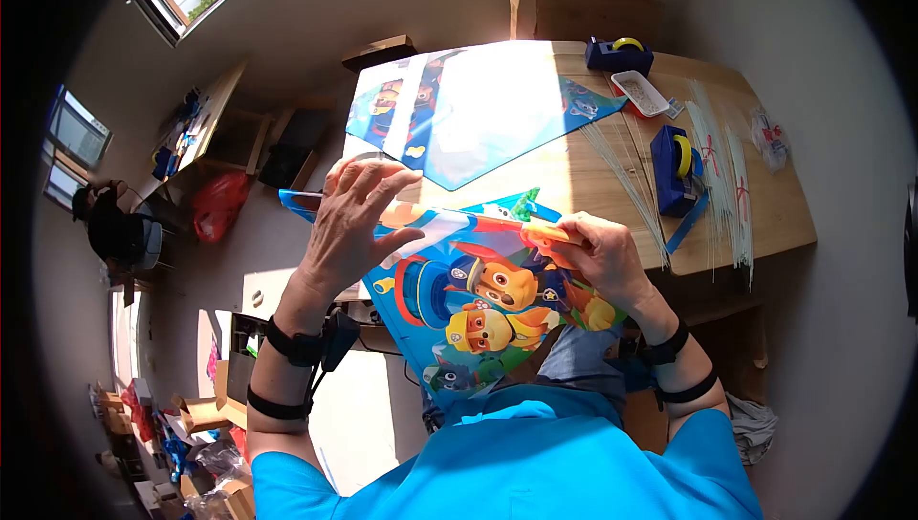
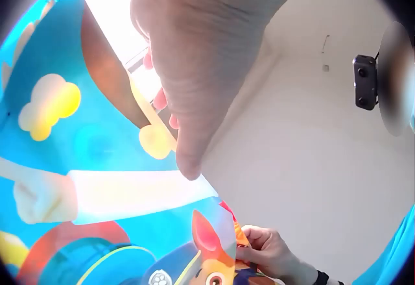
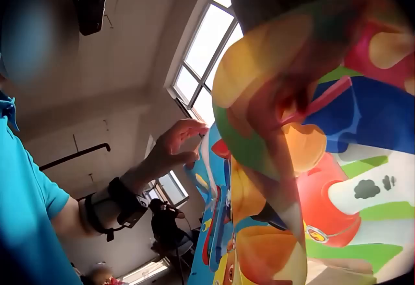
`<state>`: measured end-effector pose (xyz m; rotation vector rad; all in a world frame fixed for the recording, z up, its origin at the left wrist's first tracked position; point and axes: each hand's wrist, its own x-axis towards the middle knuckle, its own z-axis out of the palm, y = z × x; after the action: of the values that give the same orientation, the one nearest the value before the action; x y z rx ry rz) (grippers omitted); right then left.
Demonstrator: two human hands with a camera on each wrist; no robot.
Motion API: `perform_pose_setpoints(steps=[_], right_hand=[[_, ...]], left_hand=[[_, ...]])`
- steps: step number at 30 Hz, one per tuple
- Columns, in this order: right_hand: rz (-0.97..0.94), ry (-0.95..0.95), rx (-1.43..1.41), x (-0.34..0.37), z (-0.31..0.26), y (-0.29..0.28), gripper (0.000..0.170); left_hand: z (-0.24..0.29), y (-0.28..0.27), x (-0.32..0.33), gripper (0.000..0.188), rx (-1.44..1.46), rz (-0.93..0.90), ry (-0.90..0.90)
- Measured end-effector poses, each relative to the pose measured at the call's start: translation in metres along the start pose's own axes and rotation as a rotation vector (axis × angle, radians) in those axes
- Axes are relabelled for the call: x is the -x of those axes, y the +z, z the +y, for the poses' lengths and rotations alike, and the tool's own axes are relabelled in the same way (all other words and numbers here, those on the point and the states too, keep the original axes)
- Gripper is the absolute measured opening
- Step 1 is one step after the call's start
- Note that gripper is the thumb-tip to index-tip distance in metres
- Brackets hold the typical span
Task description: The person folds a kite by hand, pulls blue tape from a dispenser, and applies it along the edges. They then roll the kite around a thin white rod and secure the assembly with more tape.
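Note:
A bright blue sheet [image 1: 421, 281] printed with cartoon dogs hangs in front of the person's body, its upper edge folded over. At that edge, on the right, my right hand [image 1: 607, 250] pinches the sheet between thumb and fingers. My left hand [image 1: 356, 209] is over the left part of the same edge, fingers spread and thumb apart from them. From the left wrist, the left thumb [image 2: 189, 158] overlaps the sheet's edge, with the other fingertips partly hidden behind it. In the right wrist view the printed sheet [image 3: 350, 213] curls close to the camera and hides much of the right hand.
On the wooden table [image 1: 784, 205] lies another cartoon-printed sheet [image 1: 449, 171] in strong sunlight. Blue tape dispensers [image 1: 672, 181], thin white rods [image 1: 712, 147] and a small red-and-white tray [image 1: 639, 95] stand at the right. Another person [image 1: 110, 228] sits far left, near open cartons [image 1: 206, 415].

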<state>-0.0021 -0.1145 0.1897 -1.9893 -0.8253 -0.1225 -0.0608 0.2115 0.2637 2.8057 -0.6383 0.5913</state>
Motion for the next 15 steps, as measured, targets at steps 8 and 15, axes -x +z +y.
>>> perform_pose_setpoints(steps=[8,15], right_hand=[[-0.234,0.124,-0.147,-0.006,0.000,-0.051,0.016],[-0.142,0.083,0.007,-0.008,-0.010,-0.077,0.018]], left_hand=[[-0.016,0.011,0.021,0.037,-0.137,0.053,0.077],[0.004,-0.015,0.008,0.030,0.177,-0.021,-0.067]])
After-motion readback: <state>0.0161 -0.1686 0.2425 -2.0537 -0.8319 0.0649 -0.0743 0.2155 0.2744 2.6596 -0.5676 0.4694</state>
